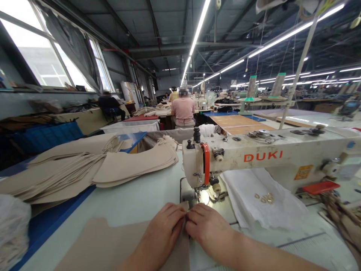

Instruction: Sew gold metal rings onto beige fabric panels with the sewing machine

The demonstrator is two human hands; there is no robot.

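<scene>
Both my hands meet at the front of a white sewing machine point(270, 158), just short of its needle area. My left hand point(162, 229) pinches the edge of a beige fabric piece point(104, 241) that spreads over the table to the left and under my forearm. Fingertips touching the left ones, my right hand point(208, 227) is closed on the same edge. A small folded end of the fabric shows above my fingers, close to the lit presser foot area. What lies between the fingertips is mostly hidden.
Stacks of cut beige pieces point(135, 165) lie at the left. Right of the needle, a white cloth point(262, 195) carries several small gold-coloured metal rings point(266, 198). A clear plastic bag point(12, 226) sits at the left edge. Ahead, a person in pink point(183, 111) is seated.
</scene>
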